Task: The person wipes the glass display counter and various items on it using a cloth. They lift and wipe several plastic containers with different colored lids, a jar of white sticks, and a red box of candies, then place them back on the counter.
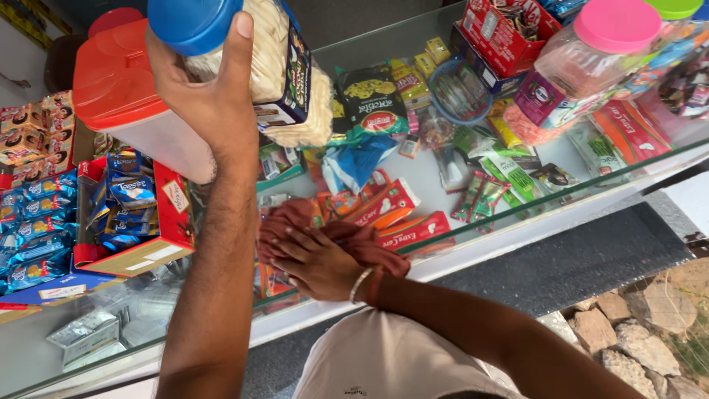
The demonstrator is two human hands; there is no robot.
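Nearest the camera, the person's pale shirt (384, 362) fills the bottom edge, and both bare forearms reach out from it over the glass counter (561, 199); the right hand (317, 262), with a thin bracelet (360, 284) at the wrist, lies palm down with fingers spread flat on a crumpled reddish-brown cloth (354, 240), pressing it on the glass near the counter's front edge, not closed around it; the left hand (210, 92) is raised above the counter's left part, its fingers and thumb wrapped around the neck of a clear plastic jar of pale biscuits (284, 74) with a blue lid (193, 22), which it holds tilted in the air, clear of the glass; just beside that jar, toward the left end, stands a white container with an orange-red lid (122, 81); below it an open red carton of blue snack packets (136, 214) sits near the left front corner; at the far right corner a clear jar with a pink lid (591, 66) lies tilted beside a red box (498, 33); under the glass, green, red and yellow packets (413, 214) lie scattered on the shelf.
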